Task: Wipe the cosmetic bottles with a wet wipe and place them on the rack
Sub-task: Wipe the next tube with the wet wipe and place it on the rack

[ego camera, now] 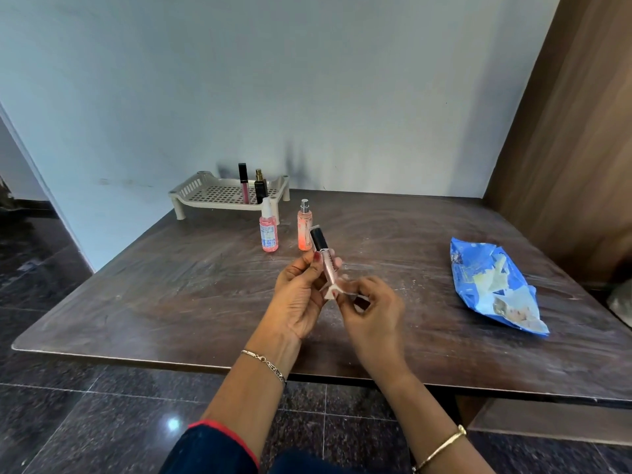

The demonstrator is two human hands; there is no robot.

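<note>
Gloss tube (325, 260), black cap, pink body.
I see left hand (301, 295) gripping it, right hand (372, 313) pinching white wipe (331, 293) at its base.

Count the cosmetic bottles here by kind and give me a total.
Black-capped lip gloss tubes: 2, the pink tube on the beige plastic rack and the pale tube in the left hand.
Clear spray bottles: 2, the pink spray bottle and the orange spray bottle.
Black perfume bottle with gold top: 1.
Total: 5.
</note>
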